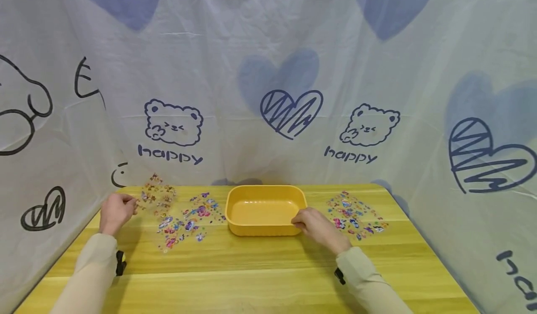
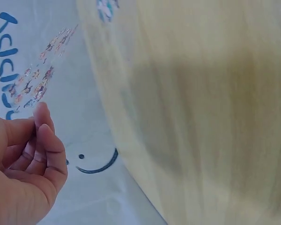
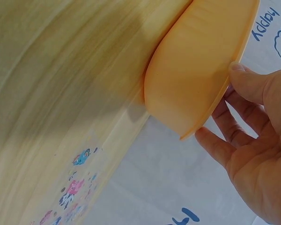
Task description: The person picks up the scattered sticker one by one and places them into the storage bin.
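Note:
A clear sticker sheet with small brownish-orange prints [image 1: 158,195] is raised at the table's left side. My left hand [image 1: 116,212] pinches its edge between thumb and fingertips; the left wrist view shows the sheet [image 2: 40,77] tilted above that hand [image 2: 28,173]. At the middle back of the table stands a yellow plastic basin [image 1: 264,230]. My right hand [image 1: 319,228] grips the basin's near right corner by the rim. In the right wrist view, the thumb [image 3: 239,67] lies on one side of the rim and the fingers on the other. The basin's inside shows no contents.
Clear sticker sheets with colourful prints [image 1: 189,225] lie left of the basin, and similar stickers [image 1: 354,216] lie to its right. The wood-grain table [image 1: 235,276] meets a white printed cloth [image 1: 235,141] at its back and sides.

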`<move>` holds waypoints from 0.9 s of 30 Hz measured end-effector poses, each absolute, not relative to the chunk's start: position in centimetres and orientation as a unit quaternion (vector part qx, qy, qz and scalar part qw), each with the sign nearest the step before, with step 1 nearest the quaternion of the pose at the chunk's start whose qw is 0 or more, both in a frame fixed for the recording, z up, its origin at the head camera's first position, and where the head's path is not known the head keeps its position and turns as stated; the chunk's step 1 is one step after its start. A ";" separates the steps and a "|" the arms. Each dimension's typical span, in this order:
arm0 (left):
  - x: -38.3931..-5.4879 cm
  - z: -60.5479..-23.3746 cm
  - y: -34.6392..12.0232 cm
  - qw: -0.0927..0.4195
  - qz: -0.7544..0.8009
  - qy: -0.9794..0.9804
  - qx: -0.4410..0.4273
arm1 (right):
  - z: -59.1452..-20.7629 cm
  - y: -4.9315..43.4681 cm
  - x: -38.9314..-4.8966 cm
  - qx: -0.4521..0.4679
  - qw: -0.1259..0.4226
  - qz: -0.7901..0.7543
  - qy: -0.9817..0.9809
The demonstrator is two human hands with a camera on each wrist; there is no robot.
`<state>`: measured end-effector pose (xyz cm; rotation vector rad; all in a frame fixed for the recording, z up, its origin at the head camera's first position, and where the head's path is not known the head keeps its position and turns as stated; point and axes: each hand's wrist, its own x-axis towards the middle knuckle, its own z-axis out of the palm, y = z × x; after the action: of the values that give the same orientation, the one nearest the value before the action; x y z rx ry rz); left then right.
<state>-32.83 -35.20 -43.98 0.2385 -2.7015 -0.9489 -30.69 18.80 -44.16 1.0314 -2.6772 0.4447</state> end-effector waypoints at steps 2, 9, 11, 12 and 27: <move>-32.8 -43.7 -34.9 0.135 -0.331 -0.930 0.087 | -44.1 18.8 -30.7 0.353 0.119 0.150 -0.916; -32.6 -42.5 -33.1 0.135 -0.366 -0.917 0.083 | -44.1 18.8 -30.7 0.350 0.111 0.149 -0.918; -32.5 -42.4 -32.6 0.135 -0.382 -0.911 0.078 | -44.1 18.8 -30.7 0.348 0.112 0.151 -0.919; -32.5 -42.4 -32.3 0.133 -0.390 -0.908 0.076 | -44.1 18.8 -30.7 0.348 0.113 0.149 -0.919; -32.6 -40.7 -28.7 0.120 -0.442 -0.888 0.041 | -44.2 18.9 -30.6 0.360 0.132 0.138 -0.913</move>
<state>-32.56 -28.67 -40.65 0.1197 -2.5947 -1.2899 -30.61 18.88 -44.24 1.0453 -2.6492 0.3996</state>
